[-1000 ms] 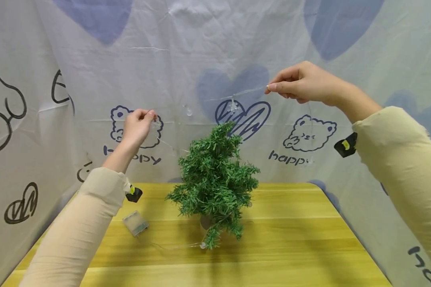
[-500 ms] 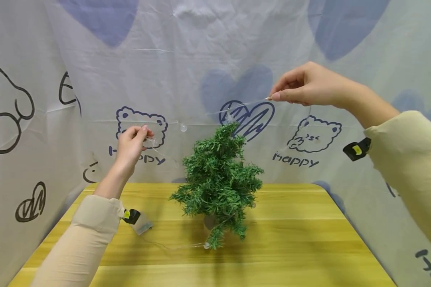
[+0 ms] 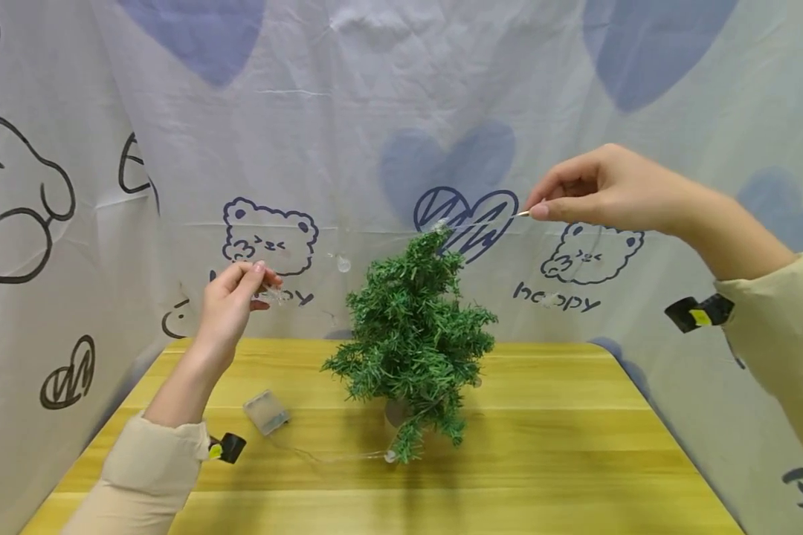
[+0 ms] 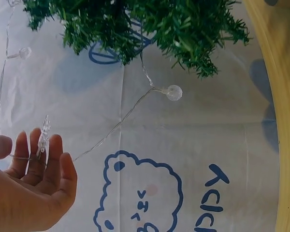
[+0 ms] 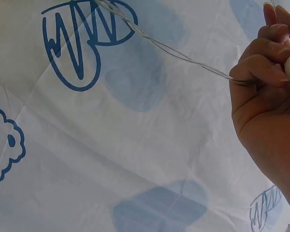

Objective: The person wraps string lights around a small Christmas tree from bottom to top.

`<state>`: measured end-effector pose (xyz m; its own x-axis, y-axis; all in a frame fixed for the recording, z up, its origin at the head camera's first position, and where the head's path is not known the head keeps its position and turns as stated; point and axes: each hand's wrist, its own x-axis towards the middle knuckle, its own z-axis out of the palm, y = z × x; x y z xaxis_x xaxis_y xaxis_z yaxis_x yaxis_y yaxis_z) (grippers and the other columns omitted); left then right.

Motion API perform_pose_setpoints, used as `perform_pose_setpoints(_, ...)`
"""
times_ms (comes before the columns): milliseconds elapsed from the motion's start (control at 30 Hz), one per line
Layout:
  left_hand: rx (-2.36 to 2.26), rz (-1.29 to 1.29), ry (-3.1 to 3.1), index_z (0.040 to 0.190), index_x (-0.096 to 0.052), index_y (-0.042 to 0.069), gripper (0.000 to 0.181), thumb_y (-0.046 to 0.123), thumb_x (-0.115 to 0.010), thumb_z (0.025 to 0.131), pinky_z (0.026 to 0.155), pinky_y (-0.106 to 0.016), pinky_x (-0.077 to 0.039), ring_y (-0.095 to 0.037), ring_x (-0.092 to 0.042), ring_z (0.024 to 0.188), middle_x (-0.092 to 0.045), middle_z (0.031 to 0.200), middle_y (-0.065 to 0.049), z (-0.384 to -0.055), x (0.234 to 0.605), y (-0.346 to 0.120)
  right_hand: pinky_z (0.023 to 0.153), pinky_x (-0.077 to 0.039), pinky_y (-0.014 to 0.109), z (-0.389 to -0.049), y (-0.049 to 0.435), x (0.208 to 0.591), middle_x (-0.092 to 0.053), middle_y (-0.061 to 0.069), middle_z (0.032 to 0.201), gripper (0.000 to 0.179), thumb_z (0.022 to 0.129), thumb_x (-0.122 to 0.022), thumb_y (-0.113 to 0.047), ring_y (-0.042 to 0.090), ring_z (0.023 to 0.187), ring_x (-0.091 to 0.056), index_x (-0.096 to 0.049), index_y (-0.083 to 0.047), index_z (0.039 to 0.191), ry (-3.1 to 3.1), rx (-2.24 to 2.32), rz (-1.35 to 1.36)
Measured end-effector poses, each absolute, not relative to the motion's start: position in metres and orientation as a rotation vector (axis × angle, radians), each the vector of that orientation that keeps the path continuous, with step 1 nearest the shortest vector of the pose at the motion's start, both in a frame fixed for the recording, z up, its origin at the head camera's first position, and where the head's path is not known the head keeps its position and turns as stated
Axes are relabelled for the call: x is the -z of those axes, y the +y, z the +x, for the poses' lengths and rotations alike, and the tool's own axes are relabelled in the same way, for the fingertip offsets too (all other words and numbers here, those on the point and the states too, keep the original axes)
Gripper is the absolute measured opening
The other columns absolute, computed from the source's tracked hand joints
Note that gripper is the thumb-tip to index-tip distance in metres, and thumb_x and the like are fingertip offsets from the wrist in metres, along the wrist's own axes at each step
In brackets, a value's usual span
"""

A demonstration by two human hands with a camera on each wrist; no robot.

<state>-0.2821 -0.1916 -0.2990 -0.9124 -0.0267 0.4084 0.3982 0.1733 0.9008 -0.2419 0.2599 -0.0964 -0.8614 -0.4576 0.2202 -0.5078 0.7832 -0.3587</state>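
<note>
A small green artificial Christmas tree (image 3: 415, 334) stands on the table, with a clear string of lights (image 4: 117, 126) running about it. My left hand (image 3: 230, 308), left of the tree, holds the wire in its curved fingers beside a clear snowflake light (image 4: 44, 135). Between that hand and the branches hangs a round clear bulb (image 4: 172, 93). My right hand (image 3: 605, 189) is raised right of the treetop, its thumb and finger pinching the string. From there the doubled wire (image 5: 179, 55) stretches to the treetop, where another snowflake light (image 3: 439, 225) overlaps the tip.
A clear battery box (image 3: 266, 412) lies on the wooden table (image 3: 575, 446) left of the tree, its wire running to a bulb (image 3: 391, 456) at the tree's base. A white printed cloth (image 3: 348, 96) hangs behind and at the sides.
Both hands have come down, the left a little leftward and the right a little rightward. The stretched wire and its snowflake light have sunk from above the tree to its tip.
</note>
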Motion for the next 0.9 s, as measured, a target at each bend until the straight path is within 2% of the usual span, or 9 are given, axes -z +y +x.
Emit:
perform_pose_setpoints(67, 1.786, -0.379, -2.135, 0.111, -0.062, 0.004, 0.037, 0.037, -0.046, 0.112, 0.082, -0.023, -0.054, -0.011, -0.061, 0.102, -0.068, 0.101, 0.013, -0.275, 0.302, -0.192, 0.068, -0.044, 0.029, -0.237, 0.263, 0.102, -0.074, 0.0, 0.099, 0.015, 0.102, -0.07, -0.026, 0.021, 0.079, -0.056, -0.078, -0.021, 0.114, -2.842, -0.643, 0.784)
perform_pose_setpoints(267, 1.759, -0.452, -2.156, 0.113, -0.062, -0.002, 0.04, 0.034, -0.045, 0.113, 0.082, -0.024, -0.054, -0.012, -0.062, 0.101, -0.068, 0.102, 0.011, -0.257, 0.307, -0.191, 0.058, -0.04, 0.032, -0.222, 0.273, 0.121, -0.07, 0.003, 0.084, 0.014, 0.102, -0.07, -0.017, 0.019, 0.06, -0.045, -0.079, -0.022, 0.111, -2.804, -0.727, 0.858)
perform_pose_setpoints(400, 1.754, -0.502, -2.138, 0.11, -0.062, -0.003, 0.039, 0.032, -0.045, 0.113, 0.082, -0.024, -0.054, -0.013, -0.063, 0.1, -0.068, 0.102, 0.007, -0.246, 0.309, -0.192, 0.057, -0.041, 0.03, -0.212, 0.277, 0.132, -0.073, 0.0, 0.09, 0.016, 0.101, -0.07, -0.011, 0.018, 0.061, -0.048, -0.079, -0.022, 0.11, -2.753, -0.774, 0.923)
perform_pose_setpoints(467, 1.756, -0.53, -2.115, 0.109, -0.062, -0.002, 0.037, 0.031, -0.045, 0.113, 0.082, -0.023, -0.055, -0.013, -0.063, 0.1, -0.068, 0.102, 0.006, -0.24, 0.31, -0.193, 0.054, -0.039, 0.03, -0.208, 0.28, 0.136, -0.072, -0.001, 0.086, 0.019, 0.1, -0.07, -0.006, 0.017, 0.058, -0.044, -0.079, -0.02, 0.109, -2.707, -0.784, 0.996)
perform_pose_setpoints(700, 1.714, -0.679, -2.041, 0.107, -0.063, -0.007, 0.032, 0.018, -0.044, 0.114, 0.08, -0.023, -0.054, -0.016, -0.067, 0.095, -0.071, 0.101, 0.001, -0.223, 0.312, -0.194, 0.051, -0.04, 0.026, -0.19, 0.292, 0.158, -0.074, -0.004, 0.09, 0.033, 0.093, -0.069, 0.012, 0.011, 0.057, -0.048, -0.078, -0.015, 0.11, -2.522, -0.783, 1.228)
perform_pose_setpoints(900, 1.635, -0.811, -2.028, 0.105, -0.064, -0.007, 0.026, 0.004, -0.042, 0.112, 0.082, -0.023, -0.052, -0.014, -0.067, 0.092, -0.073, 0.101, 0.0, -0.21, 0.318, -0.191, 0.047, -0.035, 0.024, -0.175, 0.303, 0.18, -0.066, -0.008, 0.085, 0.042, 0.087, -0.07, 0.019, 0.007, 0.054, -0.041, -0.077, -0.016, 0.108, -2.42, -0.781, 1.288)
